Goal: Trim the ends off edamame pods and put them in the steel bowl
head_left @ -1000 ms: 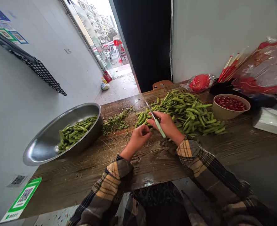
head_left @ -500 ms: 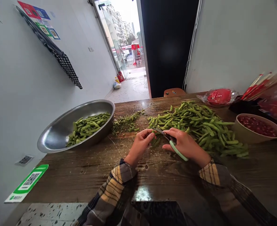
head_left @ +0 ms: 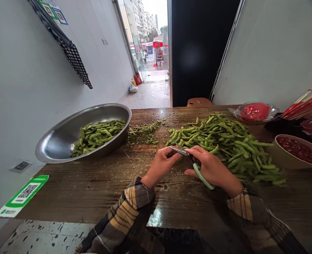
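My right hand (head_left: 212, 169) grips scissors (head_left: 195, 165) with pale green handles, the blades pointing left toward my left hand (head_left: 162, 163). My left hand pinches a green pod at the blade tips; the pod is mostly hidden by my fingers. Just beyond both hands lies a big pile of green edamame pods (head_left: 224, 141) on the wooden table (head_left: 92, 183). A steel bowl (head_left: 63, 137) at the left holds several trimmed pods. Between the bowl and the pile sits a small heap of cut ends (head_left: 142, 132).
A beige bowl of red berries (head_left: 299, 151) stands at the right edge, with red plastic-wrapped packages (head_left: 253, 111) behind it. A white wall runs along the table's left side. A green QR sticker (head_left: 20, 195) lies near the table's front left corner. An open doorway lies beyond the far end.
The scissors went from pointing up and away to lying level, blades toward my left hand. Both hands drew closer together in front of the pile. The camera view shifted right.
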`<action>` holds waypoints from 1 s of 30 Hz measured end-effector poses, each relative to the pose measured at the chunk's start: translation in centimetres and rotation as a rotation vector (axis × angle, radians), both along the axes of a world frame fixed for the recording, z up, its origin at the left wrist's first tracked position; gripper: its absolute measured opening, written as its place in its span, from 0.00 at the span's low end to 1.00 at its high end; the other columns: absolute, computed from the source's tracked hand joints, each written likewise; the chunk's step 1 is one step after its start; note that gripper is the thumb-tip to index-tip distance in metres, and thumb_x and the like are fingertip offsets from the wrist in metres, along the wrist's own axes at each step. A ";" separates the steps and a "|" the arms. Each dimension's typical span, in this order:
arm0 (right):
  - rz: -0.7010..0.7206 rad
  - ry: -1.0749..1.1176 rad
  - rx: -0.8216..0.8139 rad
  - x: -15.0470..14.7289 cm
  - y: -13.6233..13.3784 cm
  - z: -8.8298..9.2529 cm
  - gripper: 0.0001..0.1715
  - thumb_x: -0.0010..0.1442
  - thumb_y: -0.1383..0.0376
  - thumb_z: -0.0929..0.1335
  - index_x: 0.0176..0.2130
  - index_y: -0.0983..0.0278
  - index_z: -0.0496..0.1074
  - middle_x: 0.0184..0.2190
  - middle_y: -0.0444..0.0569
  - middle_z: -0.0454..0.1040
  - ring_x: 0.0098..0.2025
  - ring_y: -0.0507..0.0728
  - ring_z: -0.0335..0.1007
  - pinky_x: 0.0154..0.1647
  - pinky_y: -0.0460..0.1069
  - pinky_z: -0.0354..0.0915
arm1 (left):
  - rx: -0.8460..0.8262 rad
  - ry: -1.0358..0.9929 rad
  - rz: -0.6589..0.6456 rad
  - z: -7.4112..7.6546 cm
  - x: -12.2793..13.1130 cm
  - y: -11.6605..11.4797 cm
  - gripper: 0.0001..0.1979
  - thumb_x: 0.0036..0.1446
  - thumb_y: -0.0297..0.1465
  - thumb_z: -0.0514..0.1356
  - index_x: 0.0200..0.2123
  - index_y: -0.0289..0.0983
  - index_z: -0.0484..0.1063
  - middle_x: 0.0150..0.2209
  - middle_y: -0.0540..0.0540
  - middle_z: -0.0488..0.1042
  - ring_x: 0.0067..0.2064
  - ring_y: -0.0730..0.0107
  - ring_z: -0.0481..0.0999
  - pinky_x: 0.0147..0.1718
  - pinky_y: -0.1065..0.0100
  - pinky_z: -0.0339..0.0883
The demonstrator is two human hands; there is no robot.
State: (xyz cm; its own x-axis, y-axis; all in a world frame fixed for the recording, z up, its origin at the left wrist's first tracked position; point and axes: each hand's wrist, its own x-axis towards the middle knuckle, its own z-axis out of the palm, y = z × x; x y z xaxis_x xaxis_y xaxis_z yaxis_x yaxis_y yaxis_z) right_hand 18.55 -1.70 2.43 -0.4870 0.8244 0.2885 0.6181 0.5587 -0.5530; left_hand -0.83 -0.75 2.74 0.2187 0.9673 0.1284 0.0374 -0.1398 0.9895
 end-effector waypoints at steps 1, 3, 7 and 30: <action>0.003 0.009 0.006 0.0 0.0 -0.1 0.35 0.50 0.58 0.75 0.55 0.62 0.66 0.47 0.53 0.70 0.43 0.61 0.71 0.44 0.55 0.68 | 0.001 -0.004 -0.002 0.1 0.0 0.0 0.10 0.50 0.35 0.65 0.33 0.33 0.78 0.32 0.45 0.77 0.35 0.69 0.72 0.37 0.70 0.65; 0.011 0.022 0.018 -0.1 0.0 -0.2 0.35 0.50 0.58 0.75 0.55 0.61 0.66 0.47 0.54 0.70 0.44 0.62 0.71 0.45 0.56 0.68 | 0.005 -0.006 -0.007 0.1 0.0 -0.1 0.10 0.50 0.35 0.65 0.32 0.33 0.78 0.32 0.45 0.77 0.35 0.69 0.72 0.37 0.70 0.65; 0.013 0.034 0.051 -0.2 0.0 -0.6 0.33 0.52 0.59 0.74 0.55 0.60 0.66 0.45 0.53 0.71 0.44 0.62 0.71 0.43 0.56 0.69 | 0.006 -0.016 -0.014 -0.1 -0.1 0.0 0.11 0.50 0.35 0.66 0.34 0.33 0.78 0.33 0.45 0.78 0.35 0.68 0.73 0.37 0.70 0.65; -0.170 -0.018 0.127 -0.1 0.1 -1.1 0.29 0.56 0.54 0.71 0.55 0.60 0.67 0.44 0.52 0.74 0.40 0.61 0.74 0.40 0.55 0.70 | -0.315 -0.476 0.012 -0.7 -1.8 1.4 0.13 0.45 0.31 0.69 0.33 0.33 0.72 0.25 0.52 0.71 0.25 0.81 0.70 0.25 0.77 0.65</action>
State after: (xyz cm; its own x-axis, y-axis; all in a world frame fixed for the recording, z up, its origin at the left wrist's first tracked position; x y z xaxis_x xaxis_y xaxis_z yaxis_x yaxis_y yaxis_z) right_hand 18.46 -1.57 1.35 -0.3501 0.8528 0.3876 0.7183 0.5100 -0.4733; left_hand -2.61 0.68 2.04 0.1962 0.9769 -0.0845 -0.4229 0.1620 0.8916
